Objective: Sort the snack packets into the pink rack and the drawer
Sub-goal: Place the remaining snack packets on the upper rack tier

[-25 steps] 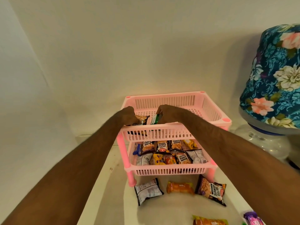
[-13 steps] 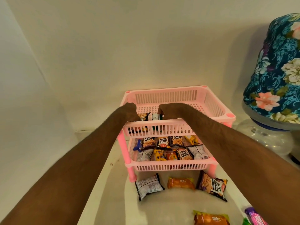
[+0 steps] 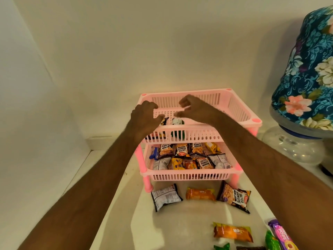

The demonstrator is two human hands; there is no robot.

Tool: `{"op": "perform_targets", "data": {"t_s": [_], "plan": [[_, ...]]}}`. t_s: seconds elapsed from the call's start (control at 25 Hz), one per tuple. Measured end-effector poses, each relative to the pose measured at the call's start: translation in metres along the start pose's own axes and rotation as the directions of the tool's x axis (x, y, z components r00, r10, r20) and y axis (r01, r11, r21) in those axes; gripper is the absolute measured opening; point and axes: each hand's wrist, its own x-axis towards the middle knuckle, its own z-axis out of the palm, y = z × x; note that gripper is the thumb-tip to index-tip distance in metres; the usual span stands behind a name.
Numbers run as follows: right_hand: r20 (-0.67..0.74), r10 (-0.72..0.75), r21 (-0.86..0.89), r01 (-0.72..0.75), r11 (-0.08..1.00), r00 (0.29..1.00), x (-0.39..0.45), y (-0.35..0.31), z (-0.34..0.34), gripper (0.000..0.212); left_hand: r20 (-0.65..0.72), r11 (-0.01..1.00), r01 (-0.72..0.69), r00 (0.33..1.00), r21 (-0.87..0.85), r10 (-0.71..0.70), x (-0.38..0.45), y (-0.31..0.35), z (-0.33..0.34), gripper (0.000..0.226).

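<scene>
Two hands hover over the top tier of the pink rack (image 3: 239, 112), neither holding anything: left hand (image 3: 144, 117) has its fingers loosely spread, tips just above a dark peanut packet (image 3: 163, 121) lying at the tier's front left; right hand (image 3: 191, 110) has fingers half curled but empty, with a green packet (image 3: 177, 122) just below and to the left of its fingertips. Both packets sit flat on the tier floor, close behind the front wall. Lower tier is packed with more snack packets (image 3: 182, 150), well below the fingers. Loose stock lies on the white counter (image 3: 180, 228) well short of both hands: white packet (image 3: 165, 197), orange biscuit pack (image 3: 200, 193), salted peanuts pouch (image 3: 234, 198), then a second orange pack (image 3: 232, 231) and a purple pack (image 3: 282, 237) nearer the body. No drawer in view. Handling guess: all light, thin film, slick, air-puffed, so they'll squash and slide rather than resist. Biscuit packs look stiffer and the contents will likely crack if squeezed hard. Best hold is a pinch across the flat crimped end seal, or thumb over and fingers under the middle with light pressure. Rack slots could snag a corner, so lay each one in flat.
</scene>
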Motion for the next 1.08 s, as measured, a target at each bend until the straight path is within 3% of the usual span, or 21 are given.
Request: {"op": "perform_targets", "data": {"t_s": [0.16,0.28,0.4,0.56,0.72,0.92,1.08], "plan": [[-0.43,-0.189,0.21,0.302,0.93,0.883,-0.065,-0.002,0.023,0.035,-0.236,0.987,-0.159,0.961,-0.033,0.147,-0.061,-0.004,0.018,0.048],[-0.495,-0.166,0.3,0.347,0.889,0.853,-0.116,0.015,0.052,0.03,-0.364,0.982,-0.183,0.918,-0.042,0.156,-0.107,-0.007,0.04,0.051],[-0.447,-0.055,0.377,0.244,0.894,0.893,-0.157,0.049,0.086,0.026,-0.382,0.977,-0.147,0.921,-0.153,0.079,-0.157,-0.006,0.076,0.052],[-0.306,0.093,0.42,0.047,0.906,0.948,-0.202,0.102,0.122,0.022,-0.165,0.985,-0.031,0.986,-0.167,0.003,-0.207,-0.008,0.132,0.053],[-0.154,0.289,0.443,-0.196,0.875,0.945,-0.24,0.151,0.15,0.02,0.083,0.988,0.071,0.995,-0.139,-0.06,-0.242,-0.01,0.179,0.052],[-0.009,0.381,0.295,-0.362,0.884,0.924,-0.258,0.187,0.159,0.031,0.36,0.983,0.184,0.917,-0.006,-0.169,-0.246,-0.02,0.213,0.069],[0.097,0.396,0.049,-0.402,0.914,0.913,-0.249,0.203,0.161,0.051,0.532,0.987,0.133,0.831,0.094,-0.163,-0.233,-0.02,0.227,0.084]]}}
